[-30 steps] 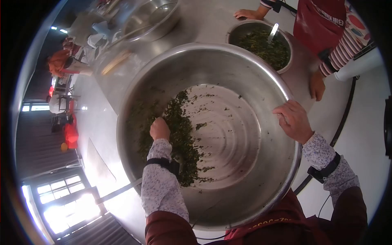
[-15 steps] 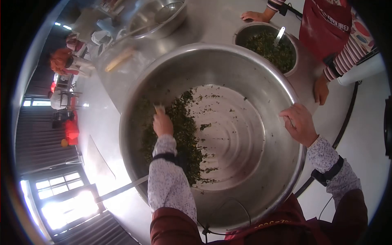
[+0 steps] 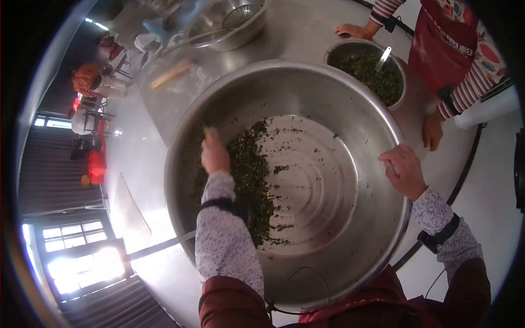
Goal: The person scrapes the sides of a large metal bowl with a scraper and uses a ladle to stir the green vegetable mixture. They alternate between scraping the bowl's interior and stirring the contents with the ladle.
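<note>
A large steel basin (image 3: pixel 328 240) fills the middle of the view. Chopped dark green leaves (image 3: pixel 251 180) are heaped along its left side, with scraps scattered over the floor of the basin. Over the heap, near the left wall, my left hand (image 3: pixel 215 154) is closed around a small yellowish tool (image 3: pixel 208 134); motion blurs it, and its lower part is hidden. My right hand (image 3: pixel 404 172) grips the basin's right rim with fingers curled over the edge.
Beyond the rim stands a smaller bowl (image 3: pixel 402 95) of chopped greens with a white-handled utensil (image 3: pixel 384 59). Another person's hands (image 3: pixel 433 133) rest beside it. A rolling pin (image 3: pixel 172 74) and another steel basin (image 3: pixel 257 34) are at the back left.
My left hand has shifted slightly left and farther away over the greens, still holding the yellowish tool. My right hand stays on the rim. The whole view has shifted a little.
</note>
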The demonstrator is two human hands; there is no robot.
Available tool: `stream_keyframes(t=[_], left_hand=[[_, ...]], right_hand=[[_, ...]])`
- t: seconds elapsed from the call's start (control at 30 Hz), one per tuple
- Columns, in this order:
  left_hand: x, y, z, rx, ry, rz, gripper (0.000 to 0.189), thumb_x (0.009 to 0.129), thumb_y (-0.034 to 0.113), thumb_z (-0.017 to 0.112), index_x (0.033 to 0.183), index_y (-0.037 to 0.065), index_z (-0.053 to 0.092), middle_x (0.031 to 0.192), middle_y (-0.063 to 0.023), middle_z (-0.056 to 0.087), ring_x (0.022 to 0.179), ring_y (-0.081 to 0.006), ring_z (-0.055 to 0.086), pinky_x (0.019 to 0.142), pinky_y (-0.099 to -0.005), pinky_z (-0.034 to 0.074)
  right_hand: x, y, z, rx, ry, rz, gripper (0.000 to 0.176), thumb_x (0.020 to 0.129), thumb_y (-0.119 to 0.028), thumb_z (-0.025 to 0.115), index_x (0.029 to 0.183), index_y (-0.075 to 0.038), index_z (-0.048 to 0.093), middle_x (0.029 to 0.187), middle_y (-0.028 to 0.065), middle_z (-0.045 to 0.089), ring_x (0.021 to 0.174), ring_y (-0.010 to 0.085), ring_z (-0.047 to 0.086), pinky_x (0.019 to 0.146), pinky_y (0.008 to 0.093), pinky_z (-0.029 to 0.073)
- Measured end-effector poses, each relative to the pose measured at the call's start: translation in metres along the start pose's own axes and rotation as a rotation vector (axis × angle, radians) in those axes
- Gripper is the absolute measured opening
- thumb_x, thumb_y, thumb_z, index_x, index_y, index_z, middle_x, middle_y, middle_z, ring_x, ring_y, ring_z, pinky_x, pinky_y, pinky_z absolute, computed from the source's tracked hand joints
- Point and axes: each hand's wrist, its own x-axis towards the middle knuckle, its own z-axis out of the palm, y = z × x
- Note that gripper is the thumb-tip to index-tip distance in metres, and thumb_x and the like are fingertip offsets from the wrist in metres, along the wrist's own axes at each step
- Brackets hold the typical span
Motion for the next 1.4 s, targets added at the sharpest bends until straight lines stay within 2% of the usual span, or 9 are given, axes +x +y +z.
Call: stream_keyframes(t=[0.1, 0.27, 0.4, 0.6, 0.67, 0.8, 0.97, 1.13, 1.4], left_hand=[[-0.050, -0.031, -0.014, -0.155, -0.347, -0.407, 0.037, 0.081, 0.010, 0.047, 0.117, 0.008, 0.042, 0.087, -0.0219, 0.056, 0.079, -0.0399, 0.058, 0.067, -0.0487, 0.048], [-0.036, 0.001, -0.028, -0.124, -0.240, -0.129, 0.035, 0.083, 0.009, 0.047, 0.117, 0.004, 0.041, 0.090, -0.0180, 0.056, 0.070, -0.0338, 0.061, 0.057, -0.0413, 0.051], [0.008, 0.010, -0.035, -0.066, -0.232, -0.128, 0.036, 0.083, 0.011, 0.048, 0.117, 0.003, 0.041, 0.094, -0.0179, 0.056, 0.070, -0.0326, 0.062, 0.057, -0.0373, 0.052], [-0.061, -0.032, -0.003, -0.296, -0.140, -0.433, 0.034, 0.083, 0.009, 0.045, 0.116, 0.004, 0.040, 0.095, -0.0208, 0.054, 0.081, -0.0384, 0.059, 0.068, -0.0446, 0.049], [-0.075, -0.026, -0.007, -0.301, -0.283, -0.617, 0.034, 0.082, 0.008, 0.045, 0.115, 0.003, 0.040, 0.095, -0.0218, 0.054, 0.086, -0.0409, 0.057, 0.073, -0.0483, 0.047], [-0.034, -0.005, -0.038, -0.294, -0.133, -0.370, 0.031, 0.084, 0.007, 0.043, 0.114, 0.002, 0.039, 0.093, -0.0213, 0.053, 0.080, -0.0399, 0.058, 0.066, -0.0466, 0.049], [-0.023, -0.022, -0.042, -0.193, -0.190, -0.357, 0.030, 0.084, 0.006, 0.043, 0.113, 0.001, 0.040, 0.091, -0.0221, 0.053, 0.079, -0.0394, 0.058, 0.065, -0.0464, 0.049], [-0.086, -0.037, -0.020, -0.350, -0.214, -0.663, 0.039, 0.081, 0.009, 0.048, 0.118, 0.004, 0.038, 0.095, -0.0243, 0.053, 0.088, -0.0419, 0.055, 0.073, -0.0485, 0.044], [-0.038, -0.033, -0.049, -0.310, -0.115, -0.505, 0.037, 0.078, 0.005, 0.048, 0.115, 0.004, 0.042, 0.096, -0.0235, 0.054, 0.085, -0.0417, 0.056, 0.072, -0.0467, 0.047]], right_hand=[[0.000, 0.001, 0.000, 0.012, 0.017, 0.001, 0.015, 0.068, 0.000, 0.053, 0.081, -0.006, 0.056, 0.074, 0.0078, 0.058, 0.071, 0.0268, 0.052, 0.069, 0.0379, 0.042], [0.000, 0.001, 0.000, -0.024, -0.025, -0.004, 0.015, 0.067, 0.000, 0.053, 0.081, -0.006, 0.056, 0.075, 0.0081, 0.058, 0.072, 0.0270, 0.052, 0.071, 0.0380, 0.042], [-0.001, 0.001, 0.002, -0.018, -0.018, -0.017, 0.015, 0.067, 0.000, 0.053, 0.081, -0.006, 0.056, 0.076, 0.0081, 0.058, 0.072, 0.0269, 0.052, 0.071, 0.0381, 0.042], [0.000, 0.002, -0.001, 0.008, -0.012, -0.007, 0.017, 0.066, 0.000, 0.053, 0.082, -0.006, 0.056, 0.075, 0.0084, 0.058, 0.073, 0.0273, 0.052, 0.070, 0.0382, 0.042], [0.000, 0.001, 0.000, 0.021, -0.019, -0.006, 0.017, 0.066, 0.000, 0.053, 0.082, -0.006, 0.056, 0.075, 0.0085, 0.057, 0.073, 0.0274, 0.052, 0.070, 0.0383, 0.042], [-0.001, 0.002, 0.001, 0.010, -0.017, -0.020, 0.018, 0.066, 0.000, 0.053, 0.082, -0.006, 0.055, 0.074, 0.0086, 0.056, 0.073, 0.0277, 0.052, 0.070, 0.0387, 0.041], [-0.001, 0.001, 0.001, -0.006, -0.030, -0.041, 0.017, 0.067, 0.000, 0.053, 0.082, -0.005, 0.055, 0.074, 0.0088, 0.056, 0.073, 0.0276, 0.052, 0.069, 0.0387, 0.041], [-0.003, 0.003, 0.001, 0.000, -0.033, -0.036, 0.017, 0.067, 0.000, 0.053, 0.082, -0.006, 0.055, 0.072, 0.0086, 0.055, 0.072, 0.0276, 0.052, 0.070, 0.0384, 0.041], [-0.001, 0.001, 0.001, -0.016, -0.015, -0.058, 0.016, 0.067, 0.000, 0.053, 0.082, -0.006, 0.055, 0.072, 0.0088, 0.056, 0.072, 0.0276, 0.052, 0.068, 0.0388, 0.041]])
